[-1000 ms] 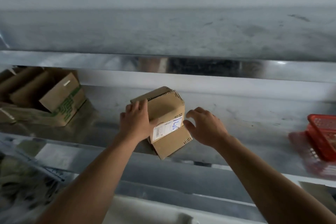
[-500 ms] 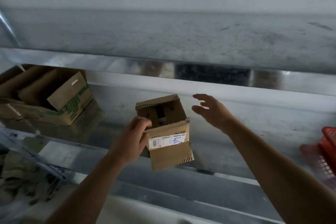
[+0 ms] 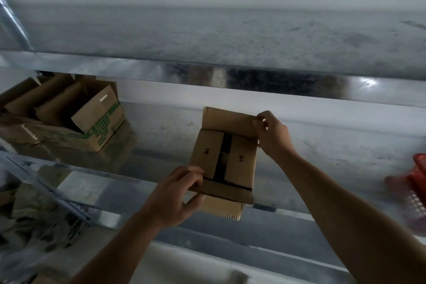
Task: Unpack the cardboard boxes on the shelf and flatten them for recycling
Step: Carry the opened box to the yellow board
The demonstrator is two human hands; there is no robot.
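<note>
1. Head view, change: the small cardboard box is now being held at the front edge of the metal shelf with its opened end facing the camera. Half a second ago its labelled side was showing.
2. The right hand, which was hovering open and clear of the box, is now pinching the right corner of the far outer flap and bending it back. The left hand is still gripping the near-left corner, at the near outer flap.
3. Meaning for the task: both outer flaps are standing open, so unpacking appears to be under way. The two inner flaps are lying nearly closed, and flattening is not yet begun.
4. Hidden: only a dark slit is showing between the inner flaps, so whether anything is lying inside cannot be told. The label is facing away, and the inner-flap marks are too small to read.
5. Edges: the larger green-printed box is sitting opened, well apart at the left. The red basket is showing blurred and cut off at the right.
</note>
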